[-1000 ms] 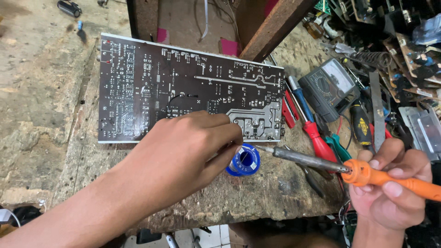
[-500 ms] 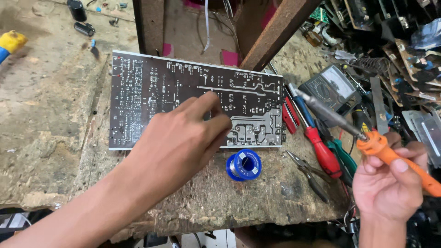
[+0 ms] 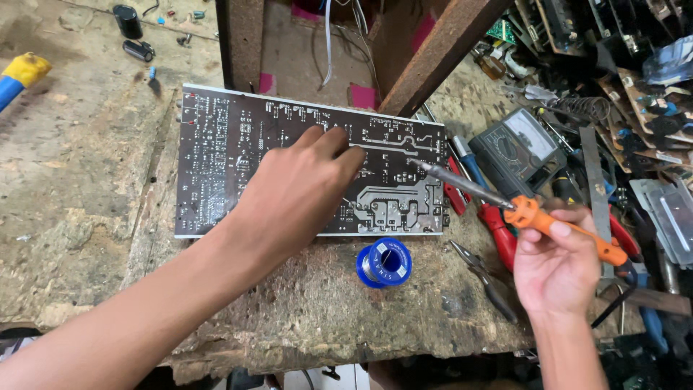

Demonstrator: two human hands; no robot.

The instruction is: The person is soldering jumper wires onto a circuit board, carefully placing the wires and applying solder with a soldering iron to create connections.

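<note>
A long, dark brown circuit board (image 3: 216, 166) lies solder-side up, with pale traces showing, on a worn, pitted wooden workbench (image 3: 79, 217). The person's left hand (image 3: 296, 191) rests flat on the middle of the board, palm down, fingers loosely stretched toward its far edge and closed on nothing. The right hand (image 3: 559, 267) grips the orange handle of a soldering iron (image 3: 520, 206); its grey metal shaft slants up and left, the tip hovering over the board's right end. Just beside the board's near edge sits a blue spool of solder wire (image 3: 384, 263), apart from both hands. Red-handled pliers (image 3: 498, 231) and a grey analogue multimeter (image 3: 516, 148) lie to the right of the board, beyond the iron.
</note>
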